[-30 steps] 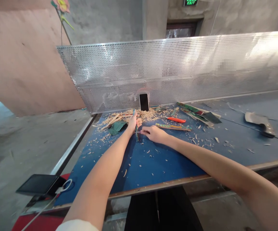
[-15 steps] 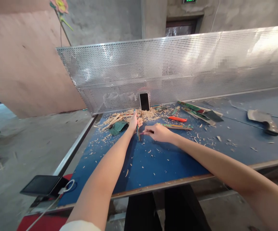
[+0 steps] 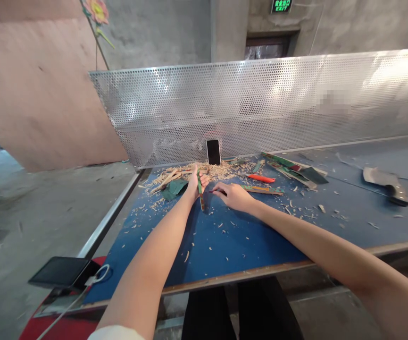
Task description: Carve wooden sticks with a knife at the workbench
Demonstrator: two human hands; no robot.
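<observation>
Right hand (image 3: 238, 197) has drawn back from the green strip (image 3: 201, 194)

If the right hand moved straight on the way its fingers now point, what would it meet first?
Most likely the green strip held in the left hand, just ahead of the right hand; one view leaves depth uncertain.

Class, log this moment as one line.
left hand: holding green strip; right hand: pinching small item, unclear; phone: before perforated panel; shavings: on table
</observation>
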